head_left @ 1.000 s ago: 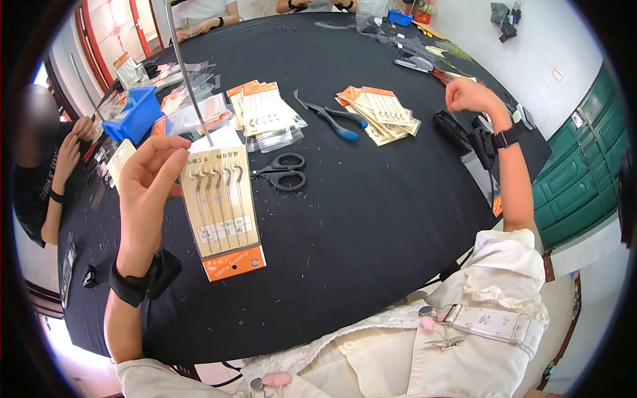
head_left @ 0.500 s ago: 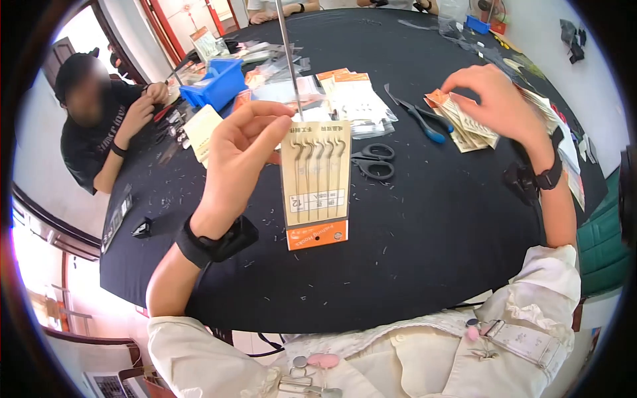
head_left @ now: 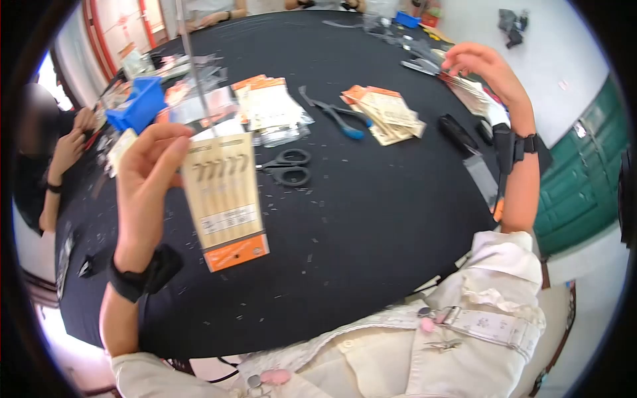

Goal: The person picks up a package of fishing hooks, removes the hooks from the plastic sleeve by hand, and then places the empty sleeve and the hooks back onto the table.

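Observation:
My left hand (head_left: 151,179) pinches the top corner of a hook card (head_left: 227,199), which hangs upside down with its orange end low and several hooks across the upper part. The card is slightly blurred. Over at the far right, my right hand (head_left: 483,66) is at a stack of packets (head_left: 466,94), with its fingers curled at the stack's upper end; what they hold is hidden. A pile of hook cards (head_left: 387,116) lies to the left of that hand. Between the two hands are blue-handled pliers (head_left: 342,119) and black scissors (head_left: 289,167).
White and orange packets (head_left: 267,106) lie behind the scissors on the black table (head_left: 358,245). A blue bin (head_left: 141,105) stands back left, beside a thin upright rod (head_left: 190,63). A co-worker's hands (head_left: 71,142) are at the left edge. A black-handled tool (head_left: 458,134) lies at right.
The camera view has turned right. My right hand has moved from above the pile of cards to the stack farther right. My left hand still holds the card, now tilted.

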Available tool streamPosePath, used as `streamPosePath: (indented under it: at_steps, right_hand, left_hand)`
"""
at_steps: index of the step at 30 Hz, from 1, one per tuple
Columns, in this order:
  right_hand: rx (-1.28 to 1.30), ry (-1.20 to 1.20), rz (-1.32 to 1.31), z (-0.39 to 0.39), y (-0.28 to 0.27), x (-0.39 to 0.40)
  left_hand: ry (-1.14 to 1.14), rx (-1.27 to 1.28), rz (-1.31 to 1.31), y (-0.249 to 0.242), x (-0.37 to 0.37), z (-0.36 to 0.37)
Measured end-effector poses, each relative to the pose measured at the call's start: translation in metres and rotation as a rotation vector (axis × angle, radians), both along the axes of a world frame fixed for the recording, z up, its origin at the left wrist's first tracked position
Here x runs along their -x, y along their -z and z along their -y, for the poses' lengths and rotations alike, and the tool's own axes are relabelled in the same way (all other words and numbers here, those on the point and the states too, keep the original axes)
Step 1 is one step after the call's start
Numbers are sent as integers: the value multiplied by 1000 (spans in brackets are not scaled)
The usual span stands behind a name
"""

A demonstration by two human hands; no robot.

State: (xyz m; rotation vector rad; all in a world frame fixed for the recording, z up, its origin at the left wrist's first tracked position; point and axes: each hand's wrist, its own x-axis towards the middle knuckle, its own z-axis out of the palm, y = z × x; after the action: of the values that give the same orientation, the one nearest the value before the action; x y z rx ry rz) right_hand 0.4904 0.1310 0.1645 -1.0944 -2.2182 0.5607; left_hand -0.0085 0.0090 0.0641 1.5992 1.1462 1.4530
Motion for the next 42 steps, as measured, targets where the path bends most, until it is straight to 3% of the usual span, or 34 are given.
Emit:
streamPosePath:
  at_steps: [1, 3, 4, 6, 7, 9, 10, 12, 15, 16, 19, 24, 42]
  right_hand:
    - [118, -165, -265, 4, -2, -29]
    - [449, 64, -369, -2, 1, -88]
    - [446, 76, -364, -4, 1, -108]
    - [-327, 1004, 1167, -1, 2, -119]
    - [-330, 1004, 1165, 1, -1, -125]
    - [-115, 633, 203, 20, -17, -85]
    - [-193, 537, 292, 17, -15, -64]
    - [-198, 288, 186, 14, -7, -15]
    - [-46, 53, 113, 28, 6, 84]
    - [1, -128, 61, 25, 14, 112]
    - [244, -416, -177, 27, 46, 192]
    - [416, -497, -487, 38, 81, 265]
    - [222, -502, -619, 53, 91, 264]
  left_hand:
    - [-2, 18, 4, 0, 0, 0]
    - [13, 28, 6, -3, 3, 2]
    - [-9, 20, 3, -1, 3, 0]
    - [2, 17, -13, -3, 3, -1]
    - [-7, 18, -23, -3, 3, 0]
    - [1, 15, -7, -3, 1, 0]
    - [23, 24, -3, -3, 0, 1]
    - [29, 32, -12, -1, -1, 1]
    - [20, 24, -26, -5, -1, 6]
    - [25, 6, -11, -7, -4, 7]
    - [58, 6, -9, -10, 0, 9]
    - [67, 10, 105, -6, -2, 6]
    - [58, 1, 36, -8, -11, 14]
